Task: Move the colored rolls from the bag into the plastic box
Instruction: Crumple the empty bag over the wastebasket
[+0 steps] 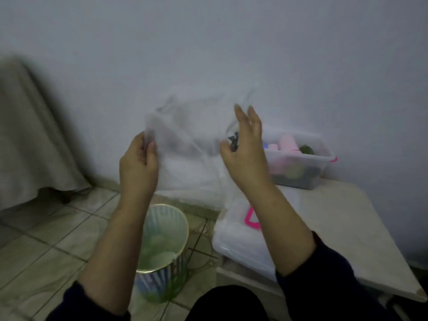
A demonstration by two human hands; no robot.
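A thin translucent white plastic bag (pixel 190 144) hangs in the air between my hands, blurred by motion. My left hand (pixel 139 161) pinches its left edge. My right hand (pixel 245 149) is at its right side, fingers spread upward, with thumb and forefinger close on a small dark scrap (pixel 234 141). Behind my right hand, a clear plastic box (pixel 301 163) stands on the table against the wall, holding pink rolls (pixel 288 142) and green rolls (pixel 306 149). I cannot tell whether anything is inside the bag.
The box's clear lid (pixel 240 242) with a pink clip lies on the beige table (pixel 347 228) at its left edge. A striped bin (pixel 162 246) stands on the tiled floor below my left arm. A draped cloth (pixel 27 135) hangs at far left.
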